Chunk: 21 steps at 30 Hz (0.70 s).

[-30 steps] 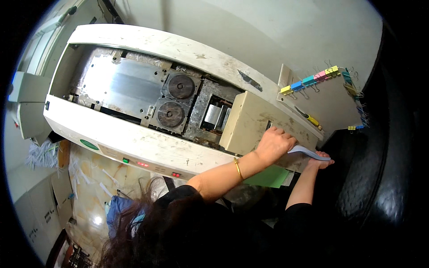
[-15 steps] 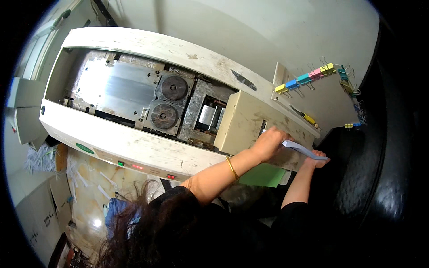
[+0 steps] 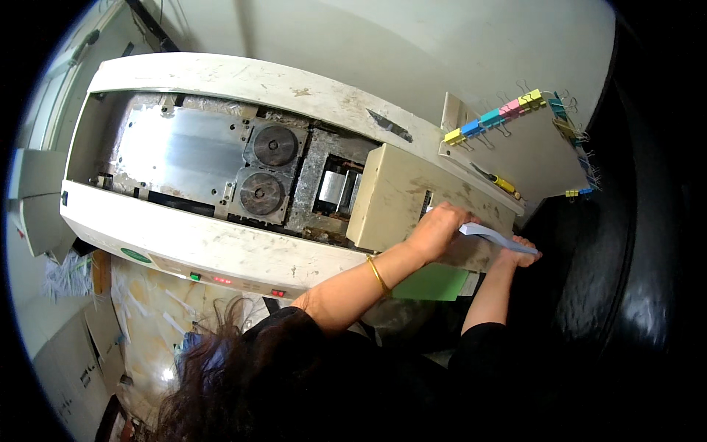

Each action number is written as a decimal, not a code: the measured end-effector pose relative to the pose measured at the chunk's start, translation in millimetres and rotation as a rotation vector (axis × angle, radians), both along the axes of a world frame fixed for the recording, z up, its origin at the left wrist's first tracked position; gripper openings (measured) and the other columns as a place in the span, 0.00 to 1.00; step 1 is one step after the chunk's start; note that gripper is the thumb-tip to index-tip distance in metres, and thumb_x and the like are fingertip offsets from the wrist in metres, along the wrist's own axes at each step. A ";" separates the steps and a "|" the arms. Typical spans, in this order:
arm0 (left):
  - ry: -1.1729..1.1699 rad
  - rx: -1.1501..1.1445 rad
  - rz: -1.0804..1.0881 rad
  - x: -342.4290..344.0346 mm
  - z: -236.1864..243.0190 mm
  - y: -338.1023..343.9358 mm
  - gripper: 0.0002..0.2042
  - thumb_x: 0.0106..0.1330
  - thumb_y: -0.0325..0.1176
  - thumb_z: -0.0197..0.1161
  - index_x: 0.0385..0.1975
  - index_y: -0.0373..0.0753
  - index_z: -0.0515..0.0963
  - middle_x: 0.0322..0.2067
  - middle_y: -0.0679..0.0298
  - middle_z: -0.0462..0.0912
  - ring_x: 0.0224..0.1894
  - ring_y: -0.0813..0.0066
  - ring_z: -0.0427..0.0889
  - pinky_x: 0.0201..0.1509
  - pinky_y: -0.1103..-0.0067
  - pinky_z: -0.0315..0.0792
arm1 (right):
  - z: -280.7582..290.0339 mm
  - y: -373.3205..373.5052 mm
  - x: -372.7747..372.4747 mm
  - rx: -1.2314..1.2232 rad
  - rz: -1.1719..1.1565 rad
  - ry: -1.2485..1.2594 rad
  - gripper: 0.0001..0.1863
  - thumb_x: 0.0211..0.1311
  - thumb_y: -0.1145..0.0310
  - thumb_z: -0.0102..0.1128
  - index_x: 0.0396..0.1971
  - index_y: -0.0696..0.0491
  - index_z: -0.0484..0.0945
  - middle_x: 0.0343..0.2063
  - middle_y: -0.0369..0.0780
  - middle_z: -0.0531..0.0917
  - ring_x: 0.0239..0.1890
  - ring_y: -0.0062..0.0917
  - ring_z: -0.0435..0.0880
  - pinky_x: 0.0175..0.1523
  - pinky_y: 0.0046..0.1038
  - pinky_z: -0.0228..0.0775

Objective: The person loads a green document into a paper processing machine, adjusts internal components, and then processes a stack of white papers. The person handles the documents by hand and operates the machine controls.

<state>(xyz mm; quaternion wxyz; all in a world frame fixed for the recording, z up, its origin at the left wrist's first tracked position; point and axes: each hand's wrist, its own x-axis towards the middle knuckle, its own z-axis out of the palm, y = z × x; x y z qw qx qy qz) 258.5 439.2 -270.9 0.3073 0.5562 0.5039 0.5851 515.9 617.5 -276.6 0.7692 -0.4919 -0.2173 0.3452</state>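
Observation:
A pale bluish-white paper stack [image 3: 487,234], seen nearly edge-on and slightly bent, spans the gap between my hands. My left hand [image 3: 440,230], wearing a gold bangle at the wrist, is closed at its left end, above the beige cover [image 3: 390,195] of a long machine. My right hand [image 3: 523,253] grips the right end, beyond the cover's edge. Fingers hide both ends of the stack. Below my left hand, a green sheet [image 3: 431,283] sticks out at the machine's near side.
The cream machine's [image 3: 221,239] open top shows a metal plate [image 3: 180,151], two dark discs [image 3: 275,146] and a silver roller [image 3: 333,188]. A board [image 3: 515,155] edged with colourful binder clips stands at right, beside a yellow-handled tool [image 3: 503,186]. Paper strips [image 3: 175,323] litter the floor.
The whole view has shifted a little, so the machine sits slightly more to the left. Both hands keep hold of the paper stack in nearly the same pose.

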 end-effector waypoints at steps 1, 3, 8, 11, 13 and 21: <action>-0.007 0.003 0.005 -0.4 -0.3 0.7 0.20 0.45 0.18 0.62 0.41 0.40 0.80 0.35 0.55 0.82 0.40 0.52 0.78 0.48 0.67 0.72 | 0.6 -1.0 -3.2 -0.006 0.003 0.003 0.32 0.71 0.45 0.30 0.05 0.42 0.52 0.05 0.32 0.57 0.08 0.23 0.53 0.17 0.26 0.47; -0.017 0.016 0.027 0.5 1.1 0.7 0.20 0.45 0.18 0.61 0.40 0.41 0.81 0.34 0.56 0.82 0.40 0.52 0.78 0.47 0.67 0.73 | 4.5 -1.8 -8.8 -0.024 -0.032 0.025 0.33 0.72 0.45 0.29 0.05 0.42 0.53 0.05 0.31 0.58 0.08 0.22 0.53 0.16 0.26 0.46; 0.020 -0.028 -0.004 -2.9 6.4 -1.7 0.21 0.44 0.17 0.62 0.43 0.41 0.80 0.36 0.56 0.82 0.42 0.53 0.78 0.48 0.68 0.72 | -0.6 2.3 -3.0 0.001 -0.016 0.014 0.31 0.68 0.44 0.34 0.06 0.42 0.51 0.05 0.32 0.56 0.09 0.23 0.55 0.18 0.26 0.48; 0.003 -0.007 0.008 -2.3 0.0 -1.8 0.22 0.44 0.17 0.61 0.42 0.41 0.80 0.35 0.56 0.82 0.41 0.52 0.78 0.48 0.67 0.72 | -5.9 2.5 -2.2 -0.005 -0.024 0.007 0.31 0.69 0.44 0.33 0.06 0.41 0.51 0.05 0.31 0.56 0.09 0.23 0.55 0.18 0.26 0.49; 0.012 -0.002 0.017 -2.4 -5.3 -0.5 0.22 0.45 0.17 0.61 0.43 0.42 0.81 0.34 0.56 0.82 0.40 0.52 0.78 0.48 0.66 0.72 | -10.5 -0.8 1.1 0.003 0.061 0.029 0.32 0.71 0.45 0.32 0.05 0.42 0.53 0.05 0.31 0.58 0.09 0.22 0.54 0.18 0.26 0.51; -0.090 -0.067 0.008 -2.4 -2.7 2.0 0.19 0.45 0.16 0.57 0.38 0.39 0.82 0.33 0.51 0.82 0.40 0.49 0.79 0.46 0.64 0.74 | 5.0 -10.9 14.9 -0.175 -0.027 -0.365 0.30 0.74 0.48 0.24 0.33 0.53 0.76 0.34 0.44 0.81 0.39 0.32 0.76 0.55 0.36 0.62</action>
